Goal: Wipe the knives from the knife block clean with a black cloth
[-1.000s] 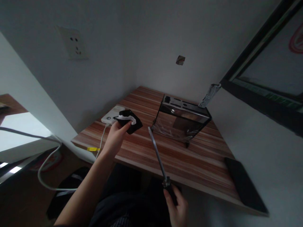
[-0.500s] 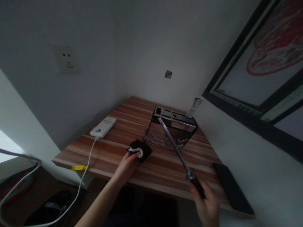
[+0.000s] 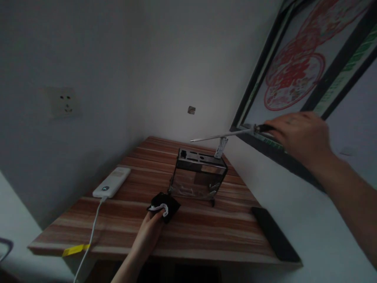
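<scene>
My right hand (image 3: 297, 137) is raised high at the right, closed round the dark handle of a long thin steel rod (image 3: 220, 136). The rod lies nearly level in the air, its tip pointing left above the metal knife block (image 3: 198, 177). That block stands near the far corner of the wooden table (image 3: 224, 232), with slots in its top. My left hand (image 3: 150, 230) rests on the table in front of the block, its fingers closed on a black cloth with a white patch (image 3: 163, 204).
A white power bank (image 3: 112, 187) lies at the table's left with a white cable (image 3: 88, 239) running off the front edge. A dark phone (image 3: 275, 239) sits at the right edge. A wall socket (image 3: 63, 102) and a framed red picture (image 3: 297, 67) hang on the walls.
My right hand has lifted the rod from low in front of the table to high on the right, swinging it level. My left hand has set the cloth down on the table.
</scene>
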Available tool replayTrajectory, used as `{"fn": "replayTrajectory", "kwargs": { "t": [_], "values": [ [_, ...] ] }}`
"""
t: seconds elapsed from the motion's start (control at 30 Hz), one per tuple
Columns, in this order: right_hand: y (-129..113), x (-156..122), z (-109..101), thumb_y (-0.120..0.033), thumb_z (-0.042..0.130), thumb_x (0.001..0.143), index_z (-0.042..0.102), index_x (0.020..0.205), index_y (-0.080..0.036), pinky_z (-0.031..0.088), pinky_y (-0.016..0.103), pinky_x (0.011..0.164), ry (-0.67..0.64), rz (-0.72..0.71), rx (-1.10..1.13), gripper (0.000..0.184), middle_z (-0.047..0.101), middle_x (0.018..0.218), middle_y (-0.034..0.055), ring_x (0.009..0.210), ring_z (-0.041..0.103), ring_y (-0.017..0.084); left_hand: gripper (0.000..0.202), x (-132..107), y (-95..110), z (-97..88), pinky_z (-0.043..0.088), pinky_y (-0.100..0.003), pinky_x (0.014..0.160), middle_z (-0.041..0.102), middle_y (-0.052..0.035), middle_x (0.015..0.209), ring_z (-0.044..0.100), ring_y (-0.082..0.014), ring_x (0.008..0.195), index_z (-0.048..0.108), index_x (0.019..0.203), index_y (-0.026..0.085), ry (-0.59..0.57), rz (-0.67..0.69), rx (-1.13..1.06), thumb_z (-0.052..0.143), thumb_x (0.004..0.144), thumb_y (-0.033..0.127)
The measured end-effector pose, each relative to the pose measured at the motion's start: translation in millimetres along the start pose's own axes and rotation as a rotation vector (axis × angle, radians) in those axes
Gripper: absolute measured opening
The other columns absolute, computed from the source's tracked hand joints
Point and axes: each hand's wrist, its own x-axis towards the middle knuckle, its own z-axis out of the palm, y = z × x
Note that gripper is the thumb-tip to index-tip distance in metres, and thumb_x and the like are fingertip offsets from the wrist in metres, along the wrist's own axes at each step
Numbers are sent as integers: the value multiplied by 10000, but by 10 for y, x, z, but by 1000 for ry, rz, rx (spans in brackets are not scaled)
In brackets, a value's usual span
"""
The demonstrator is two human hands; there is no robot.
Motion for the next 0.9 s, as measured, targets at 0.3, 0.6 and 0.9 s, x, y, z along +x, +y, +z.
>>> {"fn": "replayTrajectory", "kwargs": {
  "t": [0.3,0.6,0.9],
  "values": [
    [394,1177,81,-305,173,976,716,861,-55,332,347,882,-303,-301,-148,609,737,952,97,1062,597,127,190,27,-27,-44,497,-286,929,733,-15,825,687,-201,949,658,792,215,-28,8,10,706,627,134],
    [367,1581,605,-333,464,963,711,766,-147,433,312,799,-222,-529,-178,367,712,769,-25,925,642,139,166,74,-42,-75,468,-329,985,731,-9,813,660,-236,1043,650,761,245,4,16,90,692,619,171],
    [292,1612,716,-298,485,952,699,738,-132,410,337,879,-251,-564,-39,345,701,787,-47,960,621,117,172,75,-64,-116,473,-328,984,729,0,810,659,-247,1039,663,738,254,-21,48,135,720,585,198]
  ]
}}
